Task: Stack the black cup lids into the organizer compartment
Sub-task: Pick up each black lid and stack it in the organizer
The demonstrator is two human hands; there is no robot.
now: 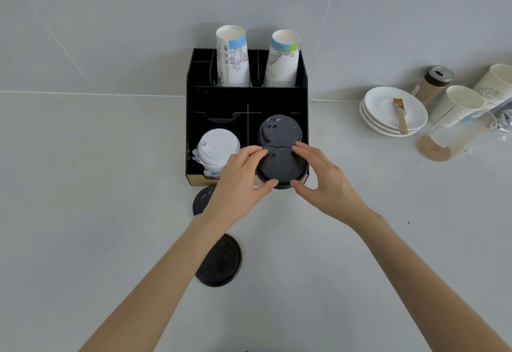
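A black organizer (219,99) stands against the wall. Its front right compartment holds a stack of black lids (279,129). In front of that stack I hold another black lid stack (279,167) at the compartment's front edge, my left hand (238,185) on its left side and my right hand (321,179) on its right, thumbs under the near rim. Two loose black lids lie on the counter: one (201,199) partly hidden under my left wrist, another (221,263) nearer to me beside my left forearm.
White lids (216,149) fill the front left compartment. Two tall paper cup stacks (232,57) stand in the rear slots. To the right are white saucers (393,110) with a small brush, paper cups (457,107), a shaker jar (432,85) and a clear cup (454,135).
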